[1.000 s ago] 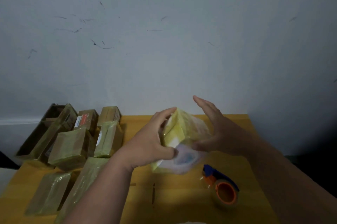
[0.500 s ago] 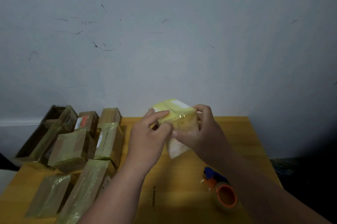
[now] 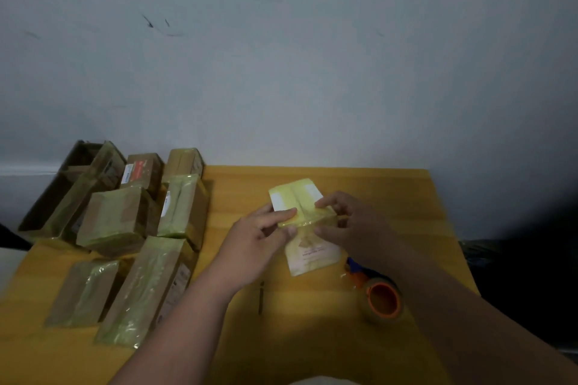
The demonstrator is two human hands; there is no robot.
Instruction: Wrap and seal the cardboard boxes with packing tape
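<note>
A small white box point(image 3: 300, 196), partly covered in yellowish tape, sits between my hands over the yellow table point(image 3: 391, 196). My left hand point(image 3: 256, 240) holds its left side, with the index finger laid along the taped top edge and the thumb on the front face. My right hand point(image 3: 356, 228) grips the right side, fingers curled over the top corner and thumb on the front. A tape dispenser with an orange core point(image 3: 380, 300) lies on the table just right of the box, under my right forearm.
Several taped cardboard boxes point(image 3: 175, 206) are stacked along the table's left side, with an open carton point(image 3: 62, 178) at the far left. A grey wall stands right behind the table. Dark floor lies beyond the right edge.
The box was turned between my hands and brought lower toward the table. Both hands shifted from open palms on its sides to fingers pressing on the top edge.
</note>
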